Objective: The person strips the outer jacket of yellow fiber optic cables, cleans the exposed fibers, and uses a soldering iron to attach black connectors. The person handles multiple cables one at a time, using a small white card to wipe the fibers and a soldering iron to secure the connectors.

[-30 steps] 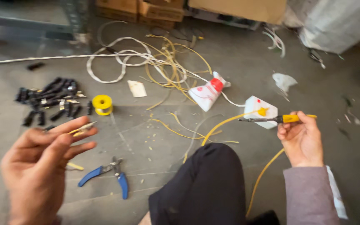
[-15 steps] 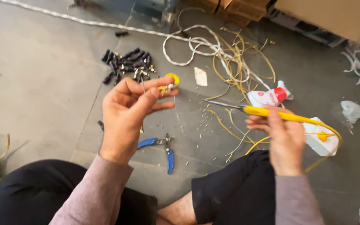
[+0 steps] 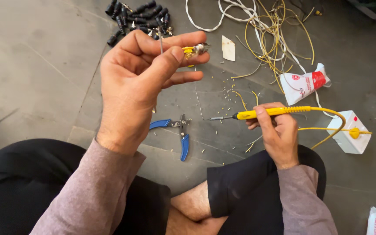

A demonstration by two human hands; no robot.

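Observation:
My left hand (image 3: 142,82) is raised and pinches a small metal connector with a yellow wire end (image 3: 194,49) between thumb and fingers; a thin strand of wire hangs down from that grip. My right hand (image 3: 277,132) grips a yellow-handled soldering iron (image 3: 257,114) like a pen, its metal tip pointing left and held low over the floor. The iron's yellow cord (image 3: 327,117) loops away to the right. Tip and connector are apart, the connector higher and to the left.
Blue-handled pliers (image 3: 177,130) lie on the grey floor between my hands. A pile of black connectors (image 3: 138,19) sits at the top, tangled yellow and white wires (image 3: 266,30) top right, a white and red pouch (image 3: 305,82), a white box (image 3: 349,132) right.
My left hand has come closer to the camera with the connector. My right hand has lowered the soldering iron and turned its tip to the left. The view has tilted down.

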